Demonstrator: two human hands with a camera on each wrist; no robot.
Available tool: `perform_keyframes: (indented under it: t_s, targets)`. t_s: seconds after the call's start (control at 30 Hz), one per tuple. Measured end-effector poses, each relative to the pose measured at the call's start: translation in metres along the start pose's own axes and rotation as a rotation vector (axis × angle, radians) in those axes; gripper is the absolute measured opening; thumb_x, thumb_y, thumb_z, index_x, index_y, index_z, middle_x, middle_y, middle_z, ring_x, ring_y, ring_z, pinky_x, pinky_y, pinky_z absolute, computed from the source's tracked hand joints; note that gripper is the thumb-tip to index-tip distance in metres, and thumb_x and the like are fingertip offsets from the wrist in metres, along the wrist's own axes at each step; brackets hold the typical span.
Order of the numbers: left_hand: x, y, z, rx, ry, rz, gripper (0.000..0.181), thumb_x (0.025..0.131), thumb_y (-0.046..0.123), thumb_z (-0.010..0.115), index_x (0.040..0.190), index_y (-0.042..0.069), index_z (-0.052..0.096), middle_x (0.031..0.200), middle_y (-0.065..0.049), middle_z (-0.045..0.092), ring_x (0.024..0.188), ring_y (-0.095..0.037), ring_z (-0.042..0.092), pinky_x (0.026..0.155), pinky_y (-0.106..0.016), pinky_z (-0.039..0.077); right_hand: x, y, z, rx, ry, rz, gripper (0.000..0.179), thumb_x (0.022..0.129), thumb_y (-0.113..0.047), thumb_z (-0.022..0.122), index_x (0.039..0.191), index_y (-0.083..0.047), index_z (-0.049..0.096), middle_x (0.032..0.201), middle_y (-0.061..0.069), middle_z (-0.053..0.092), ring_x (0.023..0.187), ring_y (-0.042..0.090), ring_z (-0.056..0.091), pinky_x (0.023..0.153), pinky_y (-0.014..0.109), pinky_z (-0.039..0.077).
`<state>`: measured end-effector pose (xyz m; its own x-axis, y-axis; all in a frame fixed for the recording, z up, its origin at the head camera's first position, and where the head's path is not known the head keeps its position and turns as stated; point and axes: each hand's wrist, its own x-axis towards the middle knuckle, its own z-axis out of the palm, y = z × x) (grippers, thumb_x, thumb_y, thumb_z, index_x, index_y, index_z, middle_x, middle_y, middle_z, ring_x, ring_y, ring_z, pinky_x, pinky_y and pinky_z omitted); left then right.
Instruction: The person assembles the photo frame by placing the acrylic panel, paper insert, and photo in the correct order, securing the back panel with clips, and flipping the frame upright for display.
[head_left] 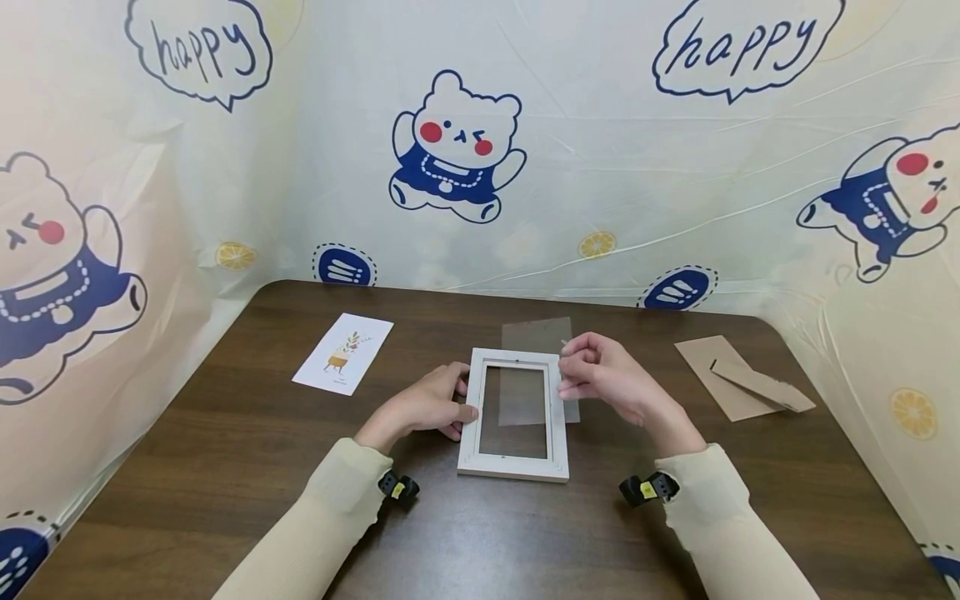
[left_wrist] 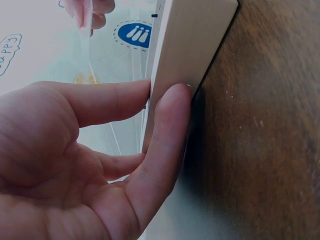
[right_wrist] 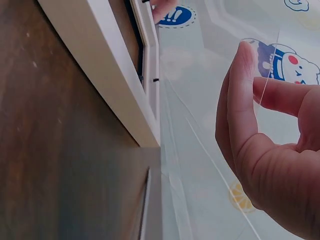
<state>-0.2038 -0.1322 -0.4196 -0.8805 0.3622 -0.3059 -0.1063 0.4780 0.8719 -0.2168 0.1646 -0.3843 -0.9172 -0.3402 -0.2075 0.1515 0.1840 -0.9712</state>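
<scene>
A white picture frame (head_left: 514,468) lies flat on the brown table, its opening showing tabletop. My left hand (head_left: 429,400) grips the frame's left side, thumb and fingers bent against its edge; the left wrist view shows the fingertips on the white side wall (left_wrist: 187,50). Over the frame's upper right, my right hand (head_left: 611,382) pinches a clear sheet (head_left: 534,335) by its right edge. Seen nearly edge-on in the right wrist view, the clear sheet (right_wrist: 268,75) sits between thumb and fingers, raised off the frame.
Towards the left back lies a white card (head_left: 341,357) printed with a plant. At right rests a brown backing board (head_left: 712,362) with a stand strip (head_left: 761,387) across it. A patterned curtain (head_left: 585,183) surrounds the table (head_left: 495,542).
</scene>
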Motion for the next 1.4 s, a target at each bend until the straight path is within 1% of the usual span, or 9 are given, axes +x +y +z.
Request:
perform_keyframes:
  t_s: [0.13, 0.37, 0.73, 1.17, 1.4]
  targets:
    - [0.0, -0.001, 0.0, -0.005, 0.0, 0.001, 0.072, 0.096, -0.003, 0.072, 0.158, -0.005, 0.035, 0.129, -0.022, 0.047, 0.074, -0.025, 0.069, 0.063, -0.037, 0.064, 0.001, 0.005, 0.006, 0.029, -0.013, -0.002, 0.036, 0.106, -0.002, 0.06, 0.133, 0.013, 0.043, 0.095, 0.013, 0.065, 0.08, 0.019, 0.072, 0.08, 0.035, 0.064]
    - [0.0, 0.0, 0.0, -0.009, 0.003, 0.003, 0.072, 0.095, -0.003, 0.072, 0.157, -0.005, 0.035, 0.128, -0.022, 0.047, 0.073, -0.025, 0.07, 0.062, -0.037, 0.064, 0.002, 0.01, 0.013, 0.037, -0.028, 0.002, 0.029, 0.107, -0.003, 0.059, 0.128, 0.01, 0.045, 0.095, 0.012, 0.066, 0.082, 0.019, 0.073, 0.08, 0.035, 0.064]
    - [-0.001, 0.0, 0.001, 0.001, 0.009, -0.007, 0.072, 0.095, -0.003, 0.072, 0.157, -0.005, 0.035, 0.128, -0.022, 0.047, 0.073, -0.026, 0.069, 0.062, -0.037, 0.064, 0.001, 0.016, 0.018, 0.052, -0.054, 0.012, 0.032, 0.107, -0.004, 0.06, 0.131, 0.009, 0.043, 0.096, 0.013, 0.065, 0.083, 0.02, 0.074, 0.081, 0.035, 0.064]
    - [0.001, -0.001, 0.001, -0.002, 0.004, -0.008, 0.072, 0.096, -0.003, 0.072, 0.157, -0.005, 0.035, 0.13, -0.022, 0.047, 0.073, -0.025, 0.07, 0.062, -0.037, 0.064, 0.003, 0.024, 0.023, 0.08, -0.049, 0.02, 0.029, 0.106, -0.001, 0.059, 0.129, 0.009, 0.044, 0.098, 0.016, 0.063, 0.082, 0.02, 0.074, 0.08, 0.036, 0.065]
    - [0.002, -0.001, 0.001, -0.005, 0.003, -0.009, 0.072, 0.096, -0.004, 0.072, 0.158, -0.005, 0.035, 0.13, -0.022, 0.047, 0.073, -0.025, 0.07, 0.062, -0.037, 0.064, 0.004, 0.029, 0.026, 0.085, -0.04, 0.02, 0.032, 0.105, 0.0, 0.059, 0.13, 0.012, 0.042, 0.096, 0.016, 0.062, 0.08, 0.021, 0.074, 0.079, 0.038, 0.065]
